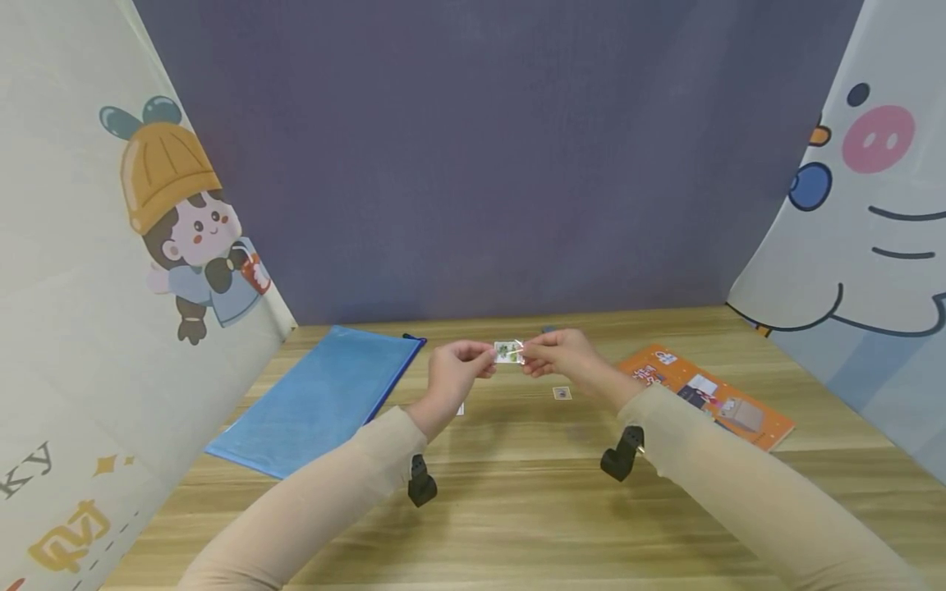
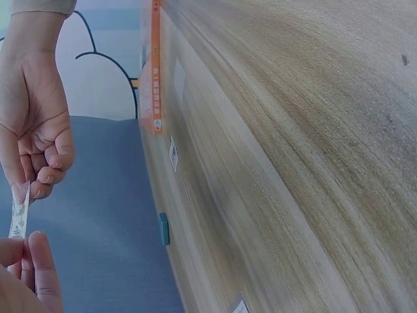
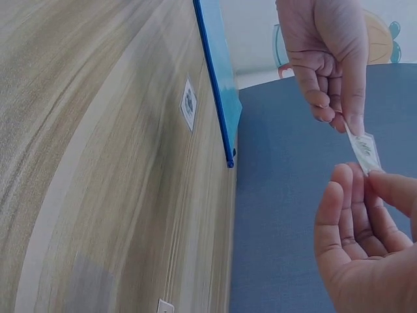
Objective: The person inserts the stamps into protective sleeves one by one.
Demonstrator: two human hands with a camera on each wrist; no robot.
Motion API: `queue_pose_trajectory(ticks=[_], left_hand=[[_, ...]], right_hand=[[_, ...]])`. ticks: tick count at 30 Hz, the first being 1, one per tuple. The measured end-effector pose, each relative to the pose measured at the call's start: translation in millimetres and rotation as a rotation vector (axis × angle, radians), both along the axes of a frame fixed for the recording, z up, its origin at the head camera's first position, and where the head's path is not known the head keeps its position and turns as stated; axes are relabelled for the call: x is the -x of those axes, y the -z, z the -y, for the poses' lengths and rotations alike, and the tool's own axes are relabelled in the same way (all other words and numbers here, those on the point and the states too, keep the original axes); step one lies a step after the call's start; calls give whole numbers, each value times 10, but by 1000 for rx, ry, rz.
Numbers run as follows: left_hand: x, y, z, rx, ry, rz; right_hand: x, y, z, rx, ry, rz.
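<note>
1. Head view, far left: I note a blue zip pouch (image 1: 318, 402) flat on the table (image 1: 517, 509); contents, if any, I can't make out.
2. Left hand (image 1: 458, 369) pinches one end of a green-printed card (image 1: 507, 353), raised above the table between both hands, apparently inside a clear cover (image 3: 374, 151).
3. Right hand (image 1: 563, 355) pinches the opposite end; uneven pulling could, I judge, tear the cover or flick the card loose.
4. Below, a picture square (image 1: 562, 393); farther right, an orange booklet (image 1: 705, 398).
</note>
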State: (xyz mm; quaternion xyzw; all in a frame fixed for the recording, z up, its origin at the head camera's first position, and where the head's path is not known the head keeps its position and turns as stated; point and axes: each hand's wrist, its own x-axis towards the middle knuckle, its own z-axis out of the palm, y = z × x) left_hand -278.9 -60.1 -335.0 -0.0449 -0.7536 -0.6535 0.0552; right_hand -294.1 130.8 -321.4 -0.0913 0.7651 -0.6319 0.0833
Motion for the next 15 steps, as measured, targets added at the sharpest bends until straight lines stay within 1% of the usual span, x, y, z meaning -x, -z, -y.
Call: queue_pose_trajectory(ticks=[2, 8, 15], left_hand=[[-14, -14, -4, 0, 1, -3], [5, 39, -8, -21, -12, -43], [27, 57, -8, -20, -23, -33]], right_hand=[[3, 7, -6, -9, -3, -7], [11, 16, -12, -17, -11, -13], [4, 17, -13, -4, -20, -18]])
